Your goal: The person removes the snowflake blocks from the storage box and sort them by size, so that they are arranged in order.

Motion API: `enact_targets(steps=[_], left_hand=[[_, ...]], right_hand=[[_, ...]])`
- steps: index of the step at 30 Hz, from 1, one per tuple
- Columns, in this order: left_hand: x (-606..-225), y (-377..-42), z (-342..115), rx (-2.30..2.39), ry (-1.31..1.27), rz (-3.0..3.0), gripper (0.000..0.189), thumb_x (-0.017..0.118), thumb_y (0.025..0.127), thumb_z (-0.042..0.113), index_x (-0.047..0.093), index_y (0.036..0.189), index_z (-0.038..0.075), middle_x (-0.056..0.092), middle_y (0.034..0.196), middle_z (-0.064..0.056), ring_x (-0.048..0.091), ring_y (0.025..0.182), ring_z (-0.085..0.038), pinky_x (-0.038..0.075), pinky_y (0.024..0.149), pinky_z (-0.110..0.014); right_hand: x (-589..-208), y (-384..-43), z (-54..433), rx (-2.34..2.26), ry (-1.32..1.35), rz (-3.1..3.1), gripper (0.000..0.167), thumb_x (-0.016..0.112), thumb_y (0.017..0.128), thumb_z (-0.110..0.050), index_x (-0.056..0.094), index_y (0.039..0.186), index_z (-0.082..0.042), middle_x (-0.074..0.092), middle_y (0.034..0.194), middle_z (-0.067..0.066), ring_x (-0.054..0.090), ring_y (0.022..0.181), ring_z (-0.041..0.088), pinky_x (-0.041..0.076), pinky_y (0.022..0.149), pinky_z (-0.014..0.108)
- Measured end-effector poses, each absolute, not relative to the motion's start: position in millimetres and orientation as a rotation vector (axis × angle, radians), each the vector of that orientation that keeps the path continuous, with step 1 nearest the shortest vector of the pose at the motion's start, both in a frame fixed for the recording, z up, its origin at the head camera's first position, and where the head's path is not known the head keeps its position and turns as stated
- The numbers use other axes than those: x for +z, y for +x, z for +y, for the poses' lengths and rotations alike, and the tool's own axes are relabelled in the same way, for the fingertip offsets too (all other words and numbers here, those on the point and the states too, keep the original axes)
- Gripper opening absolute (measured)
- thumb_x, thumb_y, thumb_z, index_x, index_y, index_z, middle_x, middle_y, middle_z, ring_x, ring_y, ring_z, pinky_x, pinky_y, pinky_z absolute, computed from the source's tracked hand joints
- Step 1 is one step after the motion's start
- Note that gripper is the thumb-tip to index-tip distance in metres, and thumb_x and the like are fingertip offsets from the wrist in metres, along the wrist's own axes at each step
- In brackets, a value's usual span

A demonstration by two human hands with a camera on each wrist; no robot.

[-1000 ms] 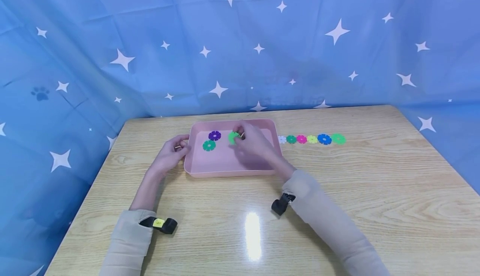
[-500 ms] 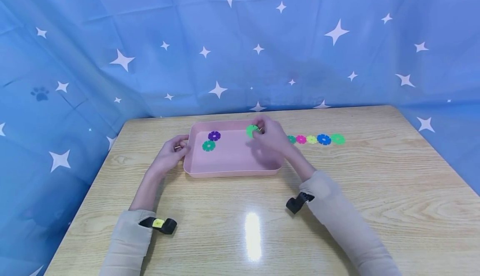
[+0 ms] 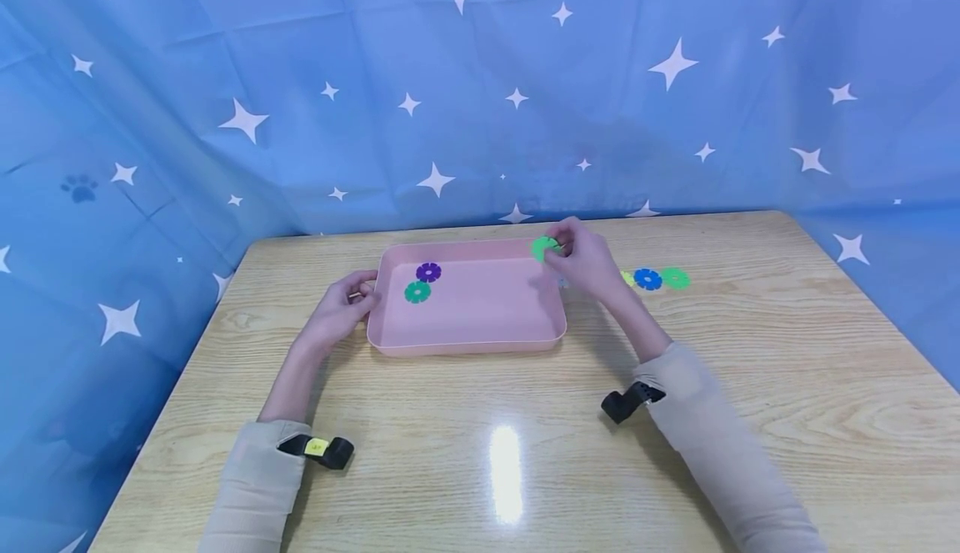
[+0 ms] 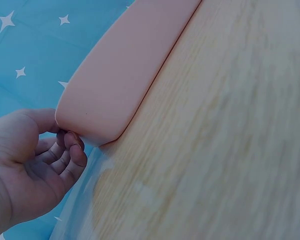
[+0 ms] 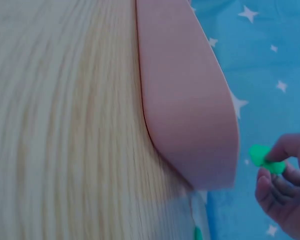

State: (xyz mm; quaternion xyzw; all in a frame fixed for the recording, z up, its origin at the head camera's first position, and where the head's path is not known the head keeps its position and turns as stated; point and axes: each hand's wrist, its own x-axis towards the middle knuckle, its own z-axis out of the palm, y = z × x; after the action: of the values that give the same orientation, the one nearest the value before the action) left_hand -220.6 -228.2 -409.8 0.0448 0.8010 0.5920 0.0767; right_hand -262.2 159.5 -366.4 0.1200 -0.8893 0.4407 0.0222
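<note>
My right hand (image 3: pixel 588 261) pinches a light green notched plastic disc (image 3: pixel 544 248) between thumb and fingers. It is raised over the right rim of a shallow pink tray (image 3: pixel 480 345). In the right wrist view the green disc (image 5: pixel 262 159) shows beyond the tray's outer wall (image 5: pixel 190 100). My left hand (image 3: pixel 339 311) holds the tray's left edge, its fingers bent at the rim; the left wrist view shows them against the tray's corner (image 4: pixel 90 125). Inside the tray lie a purple disc (image 3: pixel 428 273) and a teal green disc (image 3: pixel 417 292), close together at the left.
To the right of the tray a row of discs lies on the wooden table (image 3: pixel 750 353); a yellow disc (image 3: pixel 627 279), a blue disc (image 3: pixel 648 279) and a light green disc (image 3: pixel 676 278) show. My right hand hides the row's left part. A blue star-patterned curtain (image 3: pixel 480 119) hangs behind.
My right hand has lifted the light green disc from inside the tray and moved it rightward to the right rim, covering more of the row. The left hand stays at the tray's edge.
</note>
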Motion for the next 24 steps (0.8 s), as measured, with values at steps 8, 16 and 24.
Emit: enact_targets(steps=[8, 16, 24], left_hand=[[-408.3, -219.6, -228.5, 1.781, 0.131, 2.401, 0.048, 0.053, 0.103, 0.004, 0.04, 0.148, -0.008, 0.046, 0.099, -0.01, 0.051, 0.077, -0.01, 0.048, 0.066, -0.022], [-408.5, -219.3, -227.3, 1.774, 0.131, 2.403, 0.049, 0.054, 0.103, 0.005, 0.039, 0.148, -0.008, 0.047, 0.099, -0.009, 0.051, 0.078, -0.01, 0.047, 0.065, -0.022], [-409.7, -219.8, -228.0, 1.78, 0.129, 2.399, 0.047, 0.053, 0.103, 0.005, 0.041, 0.147, -0.007, 0.046, 0.101, -0.009, 0.052, 0.08, -0.012, 0.048, 0.067, -0.021]], right_hand=[[-365.1, -263.5, 195.8, 1.32, 0.288, -2.727, 0.033, 0.058, 0.096, -0.012, 0.053, 0.125, 0.003, 0.061, 0.116, 0.022, 0.058, 0.101, 0.032, 0.048, 0.081, 0.039], [-366.2, -259.4, 237.7, 1.266, 0.254, -2.725, 0.033, 0.059, 0.1, -0.013, 0.053, 0.127, 0.007, 0.062, 0.115, 0.024, 0.06, 0.093, 0.025, 0.049, 0.069, 0.021], [-371.4, -254.4, 280.8, 1.255, 0.203, -2.743, 0.037, 0.055, 0.104, -0.017, 0.047, 0.131, 0.008, 0.059, 0.114, 0.025, 0.064, 0.08, 0.018, 0.057, 0.065, 0.028]])
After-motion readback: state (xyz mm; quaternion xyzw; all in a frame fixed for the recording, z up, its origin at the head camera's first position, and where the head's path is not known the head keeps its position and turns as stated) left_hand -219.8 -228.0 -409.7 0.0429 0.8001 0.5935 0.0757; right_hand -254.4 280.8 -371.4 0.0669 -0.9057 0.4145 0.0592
